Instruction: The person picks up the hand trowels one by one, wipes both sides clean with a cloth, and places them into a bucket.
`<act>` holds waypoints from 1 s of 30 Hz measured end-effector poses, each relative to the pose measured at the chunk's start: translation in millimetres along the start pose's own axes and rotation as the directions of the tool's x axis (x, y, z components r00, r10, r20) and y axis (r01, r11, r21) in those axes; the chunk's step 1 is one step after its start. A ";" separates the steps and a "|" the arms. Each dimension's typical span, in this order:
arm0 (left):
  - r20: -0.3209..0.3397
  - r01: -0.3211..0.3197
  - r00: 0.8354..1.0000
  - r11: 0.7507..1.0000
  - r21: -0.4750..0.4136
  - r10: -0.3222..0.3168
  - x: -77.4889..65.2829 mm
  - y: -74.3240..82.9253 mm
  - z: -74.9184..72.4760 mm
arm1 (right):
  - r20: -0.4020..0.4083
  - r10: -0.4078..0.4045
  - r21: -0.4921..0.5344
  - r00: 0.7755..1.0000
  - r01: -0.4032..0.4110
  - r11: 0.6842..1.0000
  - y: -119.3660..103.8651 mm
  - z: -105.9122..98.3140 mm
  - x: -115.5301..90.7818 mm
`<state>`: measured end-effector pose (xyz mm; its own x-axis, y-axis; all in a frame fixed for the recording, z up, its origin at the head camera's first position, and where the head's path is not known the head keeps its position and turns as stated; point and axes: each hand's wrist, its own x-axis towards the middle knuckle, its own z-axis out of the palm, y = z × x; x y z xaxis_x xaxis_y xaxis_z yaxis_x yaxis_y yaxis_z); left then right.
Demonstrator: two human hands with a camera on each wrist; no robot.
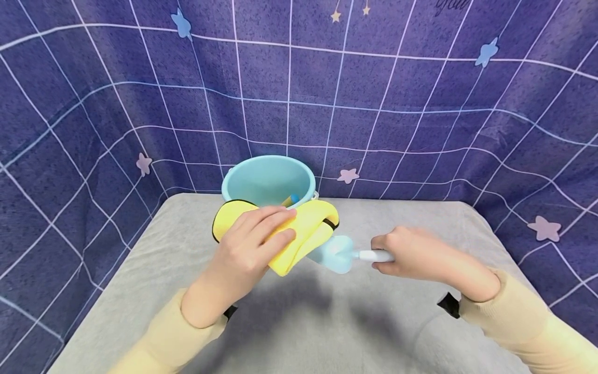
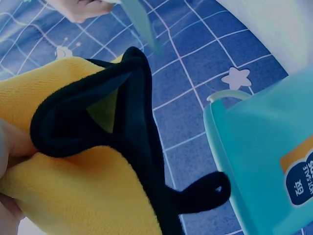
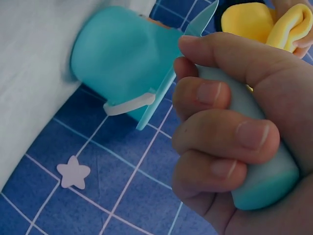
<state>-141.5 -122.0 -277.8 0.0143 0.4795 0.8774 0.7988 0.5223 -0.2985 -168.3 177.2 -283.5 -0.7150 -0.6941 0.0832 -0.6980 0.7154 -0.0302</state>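
Note:
My left hand (image 1: 247,249) grips a folded yellow cloth (image 1: 308,221) with black edging. In the left wrist view, a black loop (image 2: 208,192) sticks out from the cloth's edge. My right hand (image 1: 406,253) holds a light blue toy shovel (image 1: 340,253) by its pale handle, fingers curled round the grip in the right wrist view. The shovel's blade points left, and its tip is partly hidden by the cloth in the head view. Just beyond the cloth stands a turquoise bucket (image 1: 268,163), its near rim partly covered by the cloth.
Inside the bucket shows a yellow stick-like thing with a blue end (image 1: 291,200). A white handle (image 3: 129,104) is fixed to the bucket's side. Everything is over a grey cloth-covered surface (image 1: 402,213), backed by a blue gridded curtain (image 1: 374,124) with stars.

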 end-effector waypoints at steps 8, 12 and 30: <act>0.036 -0.089 0.996 0.995 0.052 0.087 -1.2 7.0 12.2 | 0.002 -0.007 -0.003 1.000 0.007 1.000 -6.4 1.3 2.0; 0.053 -0.115 0.992 0.992 0.057 0.112 -4.2 10.6 18.8 | -0.003 -0.015 -0.003 1.000 0.015 1.000 -9.1 0.9 2.2; 0.249 -0.174 0.960 0.970 0.172 0.128 -18.1 25.6 34.9 | -0.054 -0.044 -0.054 0.998 0.041 0.998 -16.8 -4.8 2.3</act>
<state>-142.2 -92.7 -314.4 -0.0335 0.7029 0.7105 0.6688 0.5441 -0.5067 -158.0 163.9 -278.0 -0.6806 -0.7196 0.1379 -0.7237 0.6896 0.0269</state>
